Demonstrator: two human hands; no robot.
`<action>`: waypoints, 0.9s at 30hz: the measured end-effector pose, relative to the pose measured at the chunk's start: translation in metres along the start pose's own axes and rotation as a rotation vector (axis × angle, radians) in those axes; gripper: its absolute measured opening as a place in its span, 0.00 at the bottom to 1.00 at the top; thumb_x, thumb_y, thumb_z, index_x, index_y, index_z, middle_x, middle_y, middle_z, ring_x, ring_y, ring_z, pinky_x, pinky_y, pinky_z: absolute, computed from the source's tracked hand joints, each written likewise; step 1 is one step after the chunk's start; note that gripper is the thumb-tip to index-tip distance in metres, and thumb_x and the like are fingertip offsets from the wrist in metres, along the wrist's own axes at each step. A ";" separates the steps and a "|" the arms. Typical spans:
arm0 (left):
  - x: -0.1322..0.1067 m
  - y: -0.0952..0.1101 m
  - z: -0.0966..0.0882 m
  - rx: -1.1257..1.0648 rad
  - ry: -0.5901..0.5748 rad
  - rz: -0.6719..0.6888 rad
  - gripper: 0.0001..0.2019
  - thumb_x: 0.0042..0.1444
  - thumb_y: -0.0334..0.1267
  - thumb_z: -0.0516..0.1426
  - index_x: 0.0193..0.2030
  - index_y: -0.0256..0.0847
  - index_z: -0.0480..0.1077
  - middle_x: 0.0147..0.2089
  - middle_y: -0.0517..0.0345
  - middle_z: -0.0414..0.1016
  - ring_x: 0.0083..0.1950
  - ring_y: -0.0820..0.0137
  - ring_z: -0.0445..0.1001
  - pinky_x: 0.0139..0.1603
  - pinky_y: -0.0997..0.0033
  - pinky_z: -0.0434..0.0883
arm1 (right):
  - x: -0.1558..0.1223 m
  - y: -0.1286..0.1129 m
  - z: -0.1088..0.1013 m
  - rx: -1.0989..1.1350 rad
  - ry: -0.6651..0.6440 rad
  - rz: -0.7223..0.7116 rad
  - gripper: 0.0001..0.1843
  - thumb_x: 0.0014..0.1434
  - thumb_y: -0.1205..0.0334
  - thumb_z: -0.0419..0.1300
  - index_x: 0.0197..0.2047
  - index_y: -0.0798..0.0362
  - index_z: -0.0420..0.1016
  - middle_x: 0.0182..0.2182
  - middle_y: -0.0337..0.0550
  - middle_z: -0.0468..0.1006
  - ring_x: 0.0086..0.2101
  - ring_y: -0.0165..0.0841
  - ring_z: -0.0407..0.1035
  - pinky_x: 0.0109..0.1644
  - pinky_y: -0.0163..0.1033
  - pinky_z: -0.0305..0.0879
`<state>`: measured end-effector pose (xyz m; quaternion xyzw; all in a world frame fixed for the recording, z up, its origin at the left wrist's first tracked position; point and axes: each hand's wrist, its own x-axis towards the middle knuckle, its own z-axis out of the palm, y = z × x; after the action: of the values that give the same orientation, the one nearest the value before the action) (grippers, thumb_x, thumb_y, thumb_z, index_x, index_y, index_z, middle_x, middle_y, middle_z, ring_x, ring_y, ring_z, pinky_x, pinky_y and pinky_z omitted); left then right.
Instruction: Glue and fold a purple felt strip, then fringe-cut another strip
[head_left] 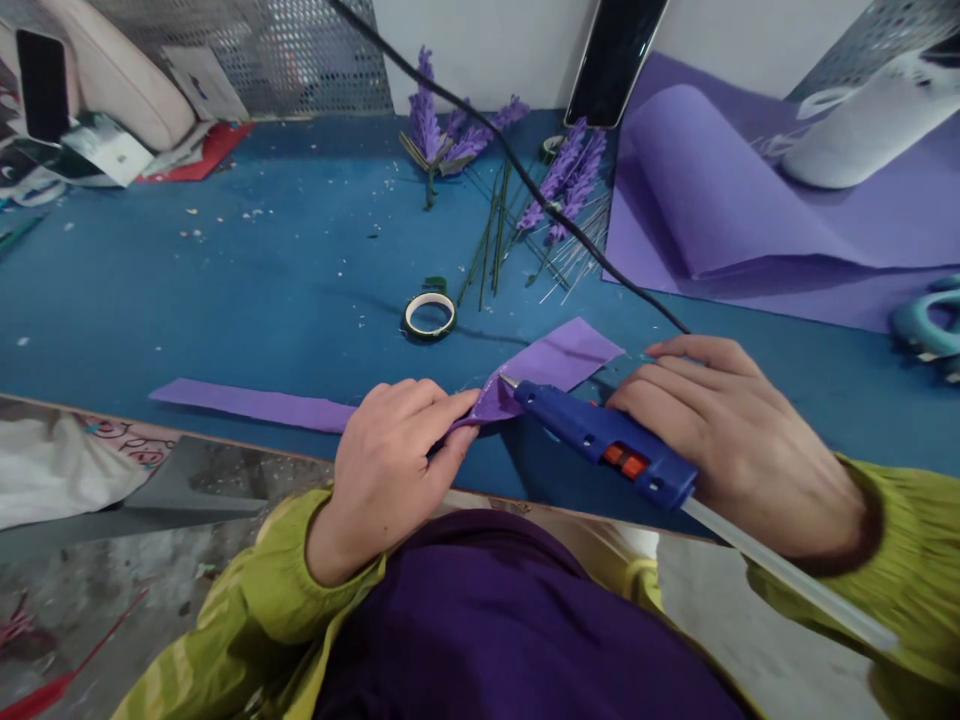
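Observation:
A long strip of purple paper or foam lies along the front of the blue table. My left hand pinches it near its middle, thumb below and fingers above. The strip's right part is folded and slants up and away. My right hand is wrapped round a blue hot glue gun, with a translucent glue stick sticking out of its back. The gun's metal nozzle touches or hovers just over the strip, right of my left fingertips; I cannot tell which. The gun's handle is hidden by my right hand.
A roll of green tape lies beyond the strip. Purple flower sprigs, green stems and thin wires are farther back. The black cord crosses above them. A purple sheet, a white bottle and teal-handled scissors are at right.

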<state>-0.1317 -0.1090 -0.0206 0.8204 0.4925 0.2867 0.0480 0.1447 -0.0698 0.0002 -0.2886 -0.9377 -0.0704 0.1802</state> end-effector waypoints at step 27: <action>0.000 -0.001 0.001 0.008 0.014 0.002 0.10 0.66 0.35 0.57 0.50 0.40 0.77 0.34 0.60 0.74 0.36 0.70 0.69 0.36 0.65 0.60 | 0.000 0.008 -0.013 -0.154 -0.071 0.013 0.12 0.70 0.63 0.42 0.38 0.50 0.65 0.25 0.41 0.71 0.28 0.39 0.70 0.51 0.52 0.61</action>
<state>-0.1325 -0.1084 -0.0220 0.8190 0.4931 0.2906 0.0407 0.1534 -0.0661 0.0126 -0.3100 -0.9334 -0.1307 0.1244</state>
